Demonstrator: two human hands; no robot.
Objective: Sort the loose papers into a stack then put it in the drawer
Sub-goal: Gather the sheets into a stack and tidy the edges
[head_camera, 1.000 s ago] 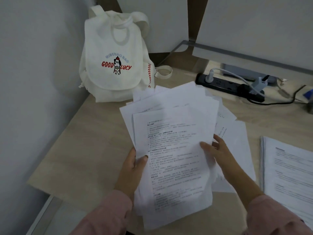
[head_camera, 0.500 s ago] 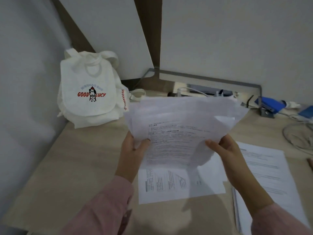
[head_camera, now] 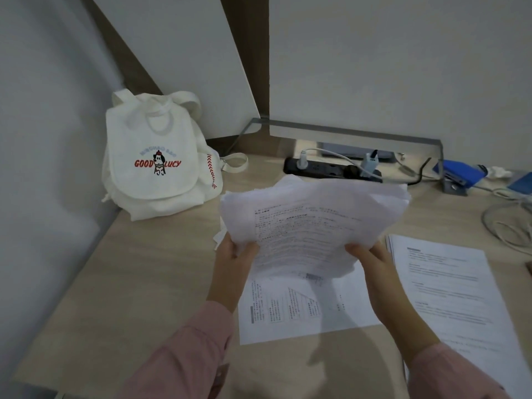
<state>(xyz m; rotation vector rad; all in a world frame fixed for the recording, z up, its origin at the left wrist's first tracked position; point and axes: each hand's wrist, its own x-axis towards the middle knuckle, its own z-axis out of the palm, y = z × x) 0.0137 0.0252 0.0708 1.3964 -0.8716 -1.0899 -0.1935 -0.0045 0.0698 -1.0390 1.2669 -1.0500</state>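
Note:
A bundle of loose printed papers [head_camera: 311,223] is lifted off the wooden desk [head_camera: 138,283], its sheets uneven and its far edge bowed. My left hand [head_camera: 233,263] grips the bundle's lower left edge, thumb on top. Gripping the lower right edge is my right hand [head_camera: 374,263]. One printed sheet [head_camera: 302,309] lies flat on the desk under the bundle. A second stack of printed pages [head_camera: 449,292] lies on the desk to the right. No drawer is in view.
A white "GOOD LUCY" backpack [head_camera: 158,162] stands at the back left against the wall. A black power strip [head_camera: 331,168] with plugs and cables lies at the back. A blue stapler [head_camera: 457,174] and coiled white cables [head_camera: 506,226] sit at the right.
Both hands lifted the bundle off the desk and tilted it up, uncovering the sheet beneath. The view swung up and right; since half a second ago little has moved.

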